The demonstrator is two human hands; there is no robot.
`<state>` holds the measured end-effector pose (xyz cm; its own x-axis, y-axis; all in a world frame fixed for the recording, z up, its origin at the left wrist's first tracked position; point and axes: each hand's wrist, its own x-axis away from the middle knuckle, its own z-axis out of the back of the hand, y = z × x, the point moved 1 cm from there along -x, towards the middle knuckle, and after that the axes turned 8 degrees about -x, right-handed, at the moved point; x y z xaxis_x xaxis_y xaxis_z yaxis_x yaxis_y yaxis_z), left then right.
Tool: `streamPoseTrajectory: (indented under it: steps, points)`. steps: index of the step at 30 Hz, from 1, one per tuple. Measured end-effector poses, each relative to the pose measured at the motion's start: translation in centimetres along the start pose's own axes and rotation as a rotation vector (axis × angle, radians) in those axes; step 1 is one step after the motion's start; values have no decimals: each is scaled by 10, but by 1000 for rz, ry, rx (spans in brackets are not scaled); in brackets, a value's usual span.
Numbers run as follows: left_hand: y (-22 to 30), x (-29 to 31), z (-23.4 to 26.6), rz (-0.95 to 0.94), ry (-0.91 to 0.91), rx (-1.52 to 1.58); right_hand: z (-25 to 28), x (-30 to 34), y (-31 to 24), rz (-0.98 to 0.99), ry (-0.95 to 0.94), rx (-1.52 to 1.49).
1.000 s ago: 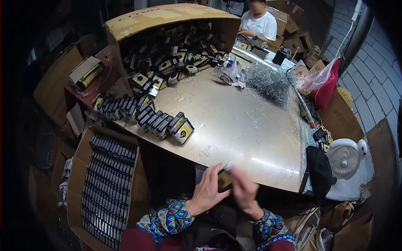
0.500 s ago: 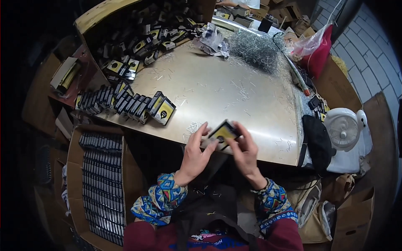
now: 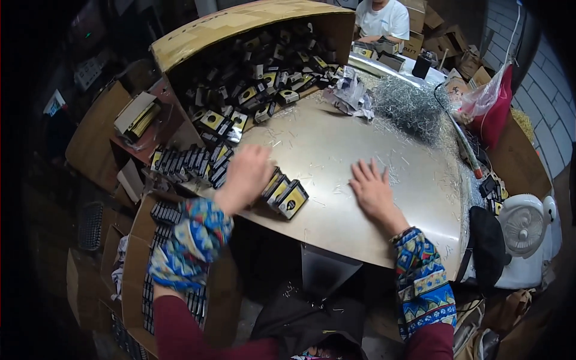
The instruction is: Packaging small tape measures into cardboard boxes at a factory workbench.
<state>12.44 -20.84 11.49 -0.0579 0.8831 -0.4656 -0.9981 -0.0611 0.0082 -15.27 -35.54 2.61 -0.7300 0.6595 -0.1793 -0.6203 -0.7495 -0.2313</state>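
My left hand (image 3: 245, 176) is over a leaning row of small black, white and yellow boxes (image 3: 187, 163) near the table's left front edge. Its fingers are bent and blurred, and the hand covers the middle of the row; whether it grips a box cannot be seen. The end box (image 3: 291, 201) of the row, with a yellow face and a dark round mark, stands just right of that hand. My right hand (image 3: 373, 191) rests palm down on the metal tabletop (image 3: 324, 162), fingers spread and holding nothing, beside scattered thin metal pins (image 3: 393, 174).
A large open carton (image 3: 255, 23) of jumbled boxes stands at the back left. Farther right are crumpled paper (image 3: 351, 99) and a pile of metal pins (image 3: 411, 114). A white fan (image 3: 522, 225) is at right. Below left, a carton (image 3: 137, 264) holds packed rows. Another person (image 3: 387, 21) sits behind.
Both hands were together around a yellow-and-black box; now they are apart. My left hand has gone left to the row, my right hand onto the tabletop. The head view has shifted.
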Motion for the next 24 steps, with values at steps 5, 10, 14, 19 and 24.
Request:
streamPoseTrajectory:
  steps: [5, 10, 14, 19, 24]
  points:
    - [-112, -89, -71, 262, -227, -47, 10, 12, 61, -139, -35, -19]
    - [-145, -147, -129, 445, -322, -217, 40, 41, 158, -415, 174, 163]
    - [-149, -160, -142, 501, -416, -196, 61, 26, 217, -797, 300, 45]
    - [-98, -160, -104, 526, -756, -155, 35, 11, 197, -614, 165, 35]
    - [-87, -125, -68, 150, -633, -241, 14, 16, 96, -345, 70, -33]
